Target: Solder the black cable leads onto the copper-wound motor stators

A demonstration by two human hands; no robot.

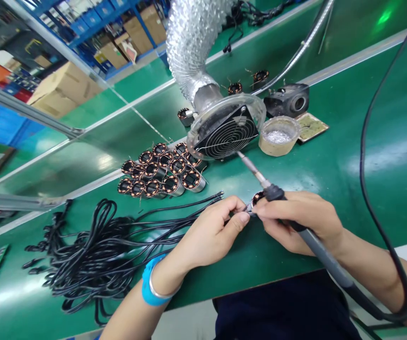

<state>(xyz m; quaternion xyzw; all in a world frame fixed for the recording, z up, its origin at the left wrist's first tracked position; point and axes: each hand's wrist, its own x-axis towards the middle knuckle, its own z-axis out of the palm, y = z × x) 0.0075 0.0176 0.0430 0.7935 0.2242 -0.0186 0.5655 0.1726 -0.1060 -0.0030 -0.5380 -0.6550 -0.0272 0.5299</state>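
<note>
My right hand (295, 222) is closed around a soldering iron (317, 248), whose metal tip points up and left toward the fume fan. Its thumb and fingertips also meet at a small motor stator with copper windings (258, 198), mostly hidden by the fingers. My left hand (217, 231) pinches beside that stator, thumb against forefinger, and a dark piece that looks like a black cable end shows between them. Fine wires at the fingertips are too small to make out. Several black cables (93, 250) lie bundled on the green bench to the left, their ends reaching behind my left hand.
Several wound stators (154, 174) stand grouped beyond the cables. A round fume extractor fan (228, 132) hangs from a silver duct (192, 42). Right of it are a tub of shiny metal (279, 134), a black iron holder (288, 100) and a sponge tray (313, 126). The iron's cord (362, 156) loops at right.
</note>
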